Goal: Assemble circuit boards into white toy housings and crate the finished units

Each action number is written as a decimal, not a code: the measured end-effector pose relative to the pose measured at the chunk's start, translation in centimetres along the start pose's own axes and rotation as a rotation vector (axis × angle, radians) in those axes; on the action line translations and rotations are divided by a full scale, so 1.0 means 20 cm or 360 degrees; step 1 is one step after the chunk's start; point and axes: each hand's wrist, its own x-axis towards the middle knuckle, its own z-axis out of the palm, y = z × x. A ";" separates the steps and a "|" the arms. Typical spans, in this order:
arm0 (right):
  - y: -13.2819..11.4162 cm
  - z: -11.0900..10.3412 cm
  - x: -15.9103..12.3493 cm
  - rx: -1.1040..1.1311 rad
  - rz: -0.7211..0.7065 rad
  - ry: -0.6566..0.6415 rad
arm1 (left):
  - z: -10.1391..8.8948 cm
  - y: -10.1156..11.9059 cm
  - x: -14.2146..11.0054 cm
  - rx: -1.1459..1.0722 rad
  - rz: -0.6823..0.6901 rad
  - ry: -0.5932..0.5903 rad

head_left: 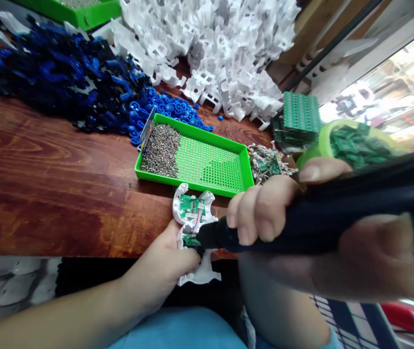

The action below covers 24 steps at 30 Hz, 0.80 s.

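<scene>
My left hand (163, 257) grips a white plastic housing (203, 271) at the table's front edge. A green circuit board (190, 207) with thin wires sits inside its upper half, and part of another board shows lower down. My right hand (265, 213) is wrapped round a black electric screwdriver (319, 208), which lies nearly level across the view. Its tip end points left and meets the lower part of the housing; the bit itself is hidden. Just beyond the housing stands a green tray (210, 167), with small metal screws (161, 150) heaped at its left end.
Blue and black plastic parts (72, 77) lie piled at the left, near small blue rings (177, 109). White plastic shells (210, 43) are heaped at the back. To the right are wired boards (270, 162), stacked green panels (301, 114) and a yellow-green tub (323, 140) of boards.
</scene>
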 end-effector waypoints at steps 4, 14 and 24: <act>0.02 -0.07 0.11 -0.0092 -0.0223 0.0124 | 0.00 0.00 0.00 -0.0057 -0.0098 0.0000; 0.47 -0.26 0.71 -0.0268 -0.0882 0.0647 | -0.03 0.01 -0.01 -0.0018 -0.0183 0.0020; 0.50 -0.28 0.72 -0.0288 -0.0805 0.0701 | -0.03 0.00 -0.01 -0.0059 -0.0225 0.0023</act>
